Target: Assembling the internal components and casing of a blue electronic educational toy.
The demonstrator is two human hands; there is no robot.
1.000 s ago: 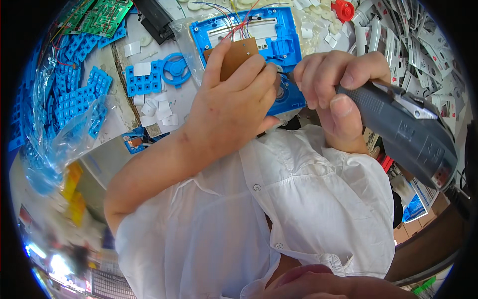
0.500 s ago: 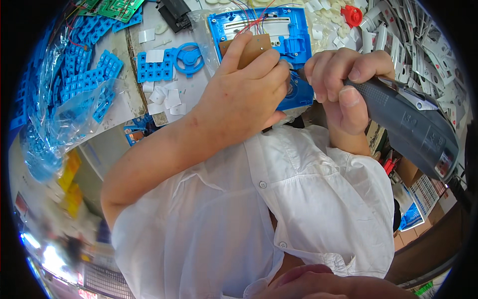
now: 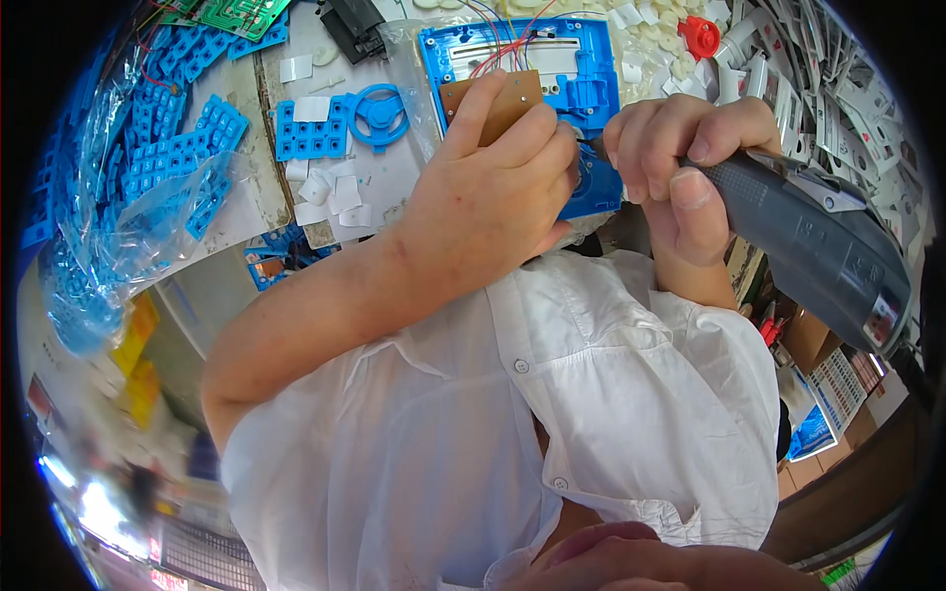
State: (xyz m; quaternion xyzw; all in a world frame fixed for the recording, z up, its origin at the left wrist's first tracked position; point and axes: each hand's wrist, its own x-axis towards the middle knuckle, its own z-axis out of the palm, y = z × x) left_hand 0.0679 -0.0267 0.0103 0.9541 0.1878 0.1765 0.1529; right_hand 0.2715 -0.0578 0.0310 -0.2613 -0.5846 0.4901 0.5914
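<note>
A blue plastic housing (image 3: 591,59) with red, blue and white wires lies on the bench at the top centre. My left hand (image 3: 488,192) presses on it, fingers holding a small brown circuit board (image 3: 503,103) against the housing. My right hand (image 3: 680,163) grips a dark grey electric screwdriver (image 3: 823,251); its tip points left at the housing's lower part, hidden between my two hands. My white shirt fills the lower middle of the view.
Blue keypad pieces (image 3: 310,128) and a blue ring part (image 3: 376,108) lie left of the housing. A clear bag of blue parts (image 3: 108,207) sits at far left. Green circuit boards (image 3: 236,15) lie top left, white packaged items (image 3: 867,108) and a red cap (image 3: 702,34) top right.
The view has shifted slightly, so both hands and the housing sit a little lower and left. My hands keep the same hold on the board and the screwdriver.
</note>
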